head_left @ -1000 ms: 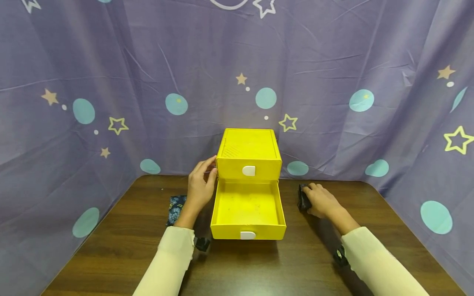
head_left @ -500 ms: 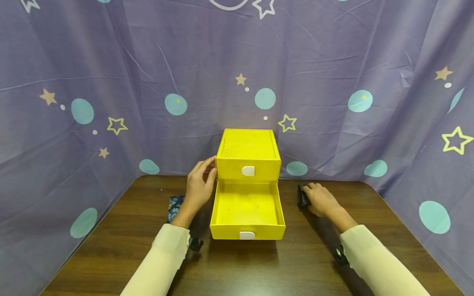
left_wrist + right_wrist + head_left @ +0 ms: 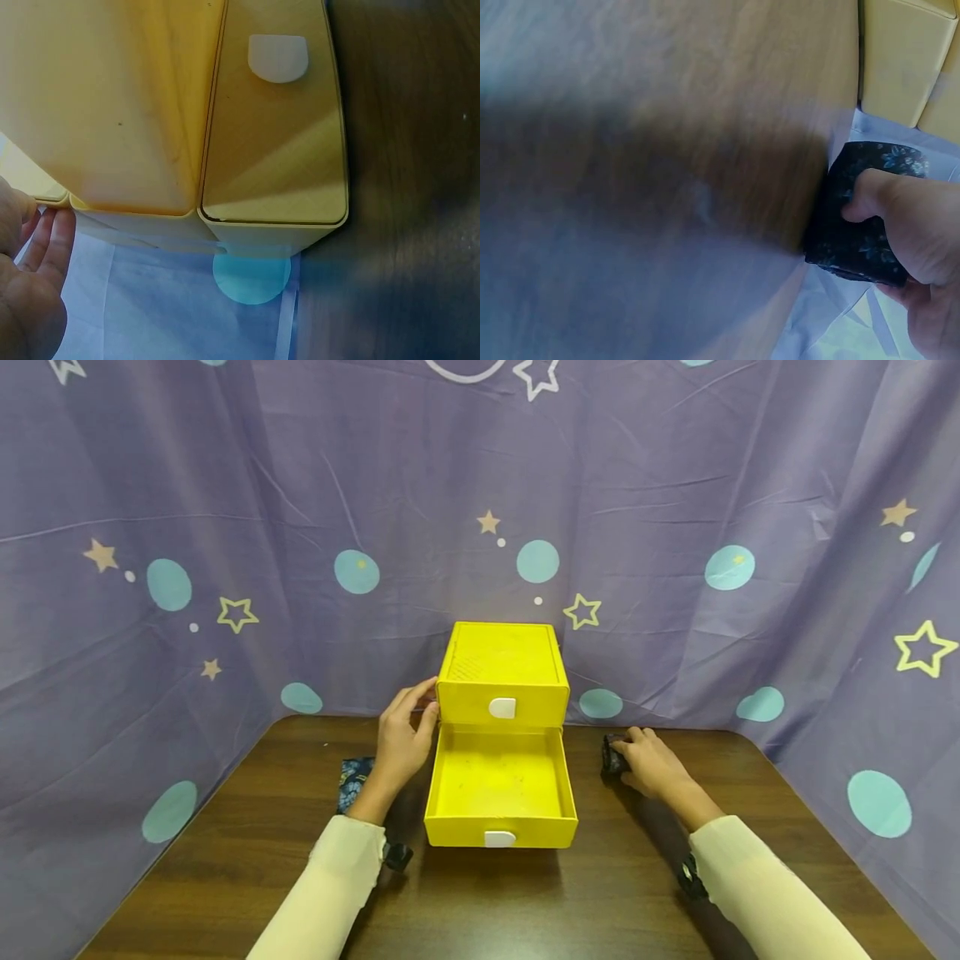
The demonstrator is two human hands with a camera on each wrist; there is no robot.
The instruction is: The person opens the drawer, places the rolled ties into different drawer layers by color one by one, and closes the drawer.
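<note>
A yellow drawer unit [image 3: 504, 652] stands at the back middle, with one drawer [image 3: 540, 833] pulled out and bare inside. My left hand [image 3: 405, 743] touches the left side of the unit by its upper drawer [image 3: 536, 706], fingers extended; the left wrist view shows the fingertips at that edge. Off to the right, my right hand [image 3: 656, 768] grips a dark folded floral cloth [image 3: 840, 225], thumb on one face and fingers on the other. In the right wrist view the cloth stands on edge, low over the table.
Partly hidden by the left forearm lies a second blue floral cloth [image 3: 352, 777]. Below the pulled-out drawer, a lower drawer [image 3: 277, 150] with a white knob is closed. A purple curtain [image 3: 420, 485] hangs behind the wooden table [image 3: 480, 910].
The left forearm has shifted slightly left while its fingers stay at the unit. The right hand and its cloth have barely moved. The drawers stand as before.
</note>
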